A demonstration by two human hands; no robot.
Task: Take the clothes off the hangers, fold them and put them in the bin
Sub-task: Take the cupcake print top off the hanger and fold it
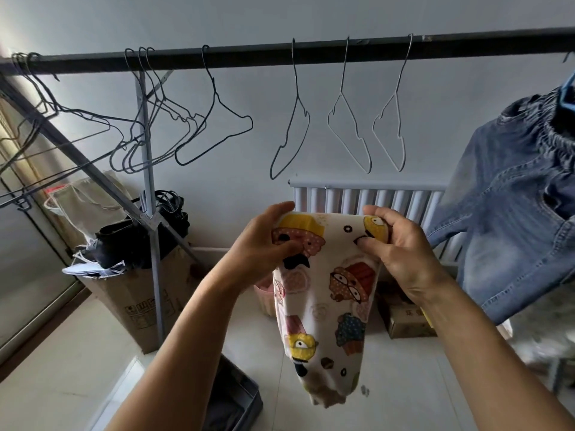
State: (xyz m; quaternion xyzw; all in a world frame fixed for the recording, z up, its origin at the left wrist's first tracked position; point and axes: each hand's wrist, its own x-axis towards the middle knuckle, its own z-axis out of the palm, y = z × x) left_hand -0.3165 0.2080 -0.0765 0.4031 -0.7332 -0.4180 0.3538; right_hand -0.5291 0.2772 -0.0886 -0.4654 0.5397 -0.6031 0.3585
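Two bare hands are up in front of the rack, sharing one small garment between them. The left hand (264,244) has its fingers (278,208) curled over the top edge of the printed cloth (326,293), with the thumb pressed against the front. The right hand (401,253) grips the other top corner the same way, fingers (378,211) hooked over and thumb pinching from the front.

That cloth is white, printed with cartoon cupcakes in yellow, brown, pink and blue. It hangs straight down from the two grips and narrows to a bunched end that dangles above the tiled floor (404,399). It is on no hanger, held in the air in front of the white radiator (357,197).

Overhead runs the dark rail (249,57), with bare wire hangers (214,88) along it: three spaced out above the hands, a dark one further left, and a tangled cluster beyond.

At the far right a denim garment (510,197) hangs by its gathered waist, close beside the right wrist.

Low down between the forearms, a grey bin (241,376) sits on the floor with something dark inside. A tall cardboard box (137,293) stuffed with dark things and papers stands at the left by the rack's leg. A pink basket (264,298) peeks out behind the left wrist. A smaller box (404,318) lies on the floor behind the cloth.
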